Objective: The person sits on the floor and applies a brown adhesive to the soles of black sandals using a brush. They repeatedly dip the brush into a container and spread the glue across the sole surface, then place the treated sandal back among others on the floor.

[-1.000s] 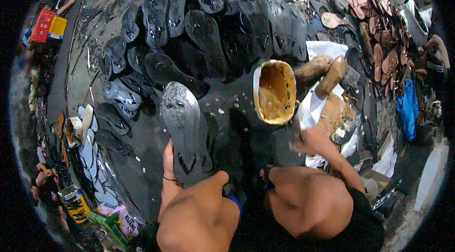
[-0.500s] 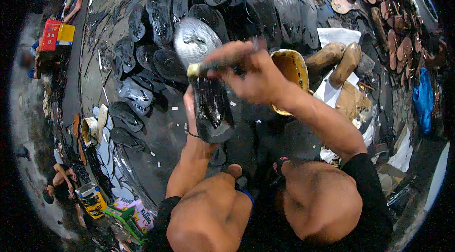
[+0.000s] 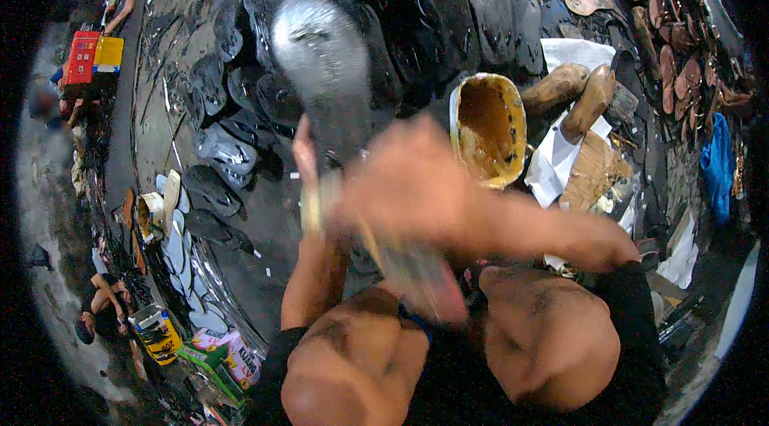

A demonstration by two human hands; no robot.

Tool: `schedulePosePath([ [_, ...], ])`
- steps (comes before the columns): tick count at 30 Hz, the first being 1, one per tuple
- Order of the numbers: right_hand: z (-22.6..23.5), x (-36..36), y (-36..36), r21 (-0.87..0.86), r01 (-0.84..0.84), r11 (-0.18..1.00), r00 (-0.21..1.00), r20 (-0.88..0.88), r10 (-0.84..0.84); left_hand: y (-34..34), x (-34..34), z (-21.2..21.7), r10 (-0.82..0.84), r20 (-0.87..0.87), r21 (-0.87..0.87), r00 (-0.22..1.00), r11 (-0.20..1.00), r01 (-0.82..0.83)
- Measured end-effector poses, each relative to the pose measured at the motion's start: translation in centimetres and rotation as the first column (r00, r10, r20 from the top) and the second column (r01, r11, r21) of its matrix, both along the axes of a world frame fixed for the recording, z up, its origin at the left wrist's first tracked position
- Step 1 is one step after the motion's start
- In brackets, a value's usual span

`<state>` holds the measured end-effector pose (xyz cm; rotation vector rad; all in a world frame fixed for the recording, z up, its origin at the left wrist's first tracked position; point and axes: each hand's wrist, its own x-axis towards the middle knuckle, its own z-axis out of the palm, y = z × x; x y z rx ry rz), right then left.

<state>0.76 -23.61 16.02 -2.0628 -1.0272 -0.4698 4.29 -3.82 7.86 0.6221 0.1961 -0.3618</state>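
A dark sandal sole (image 3: 332,97) with a shiny, wet-looking face stands tilted in front of me, its far end reflecting the light. My left hand (image 3: 304,155) grips it from the left and below; one finger shows along its edge, the rest is hidden. Across the sole's near end, my right hand (image 3: 404,181) is closed on a brush (image 3: 314,205), smeared by motion. The pale bristle end points left, over my left wrist; whether it touches the sole I cannot tell. To the right stands a yellow-rimmed pot (image 3: 525,125) with brownish coating inside.
Many dark, glossy soles (image 3: 440,5) cover the floor ahead. Wooden shoe lasts (image 3: 589,104) lie right of the pot on white paper (image 3: 553,165) and cardboard. Tan sandals (image 3: 666,77) are heaped far right. Grey soles (image 3: 180,258) and a green-and-pink box (image 3: 220,358) sit left; other people (image 3: 104,302) are beyond.
My right hand has swung down toward me, bringing the brush from the sole's middle to its near end. The sole has moved slightly up and away in my left hand.
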Motion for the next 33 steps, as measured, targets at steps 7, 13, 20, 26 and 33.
schedulePosePath([
  [7, -0.4, -3.1, 0.5, 0.098, -0.124, 0.987, 0.992, -0.003, 0.125, -1.4, 1.6, 1.1, -0.109, -0.065, -0.101, 0.992, 0.990, 0.102],
  [13, -0.2, -1.2, -1.1, 0.106, -0.122, 0.987, 0.986, -0.100, 0.133, -3.7, 0.5, -0.7, 0.089, -0.116, 0.060, 0.989, 0.995, -0.083],
  [20, -3.1, -5.0, 0.7, -0.166, -0.245, 0.955, 0.887, -0.436, 0.151, 2.7, 1.5, -2.4, 0.218, -0.080, -0.249, 0.973, 0.940, -0.232],
  [26, -6.6, -5.2, -2.5, -0.132, 0.227, 0.965, 0.622, -0.743, -0.248, 13.7, -0.2, -4.5, 0.352, -0.184, 0.233, 0.918, 0.923, -0.307],
  [33, -11.4, -4.0, -9.3, -0.260, 0.714, 0.650, 0.583, -0.294, -0.758, 14.0, -11.5, -12.2, 0.369, 0.127, 0.933, 0.921, 0.270, -0.237],
])
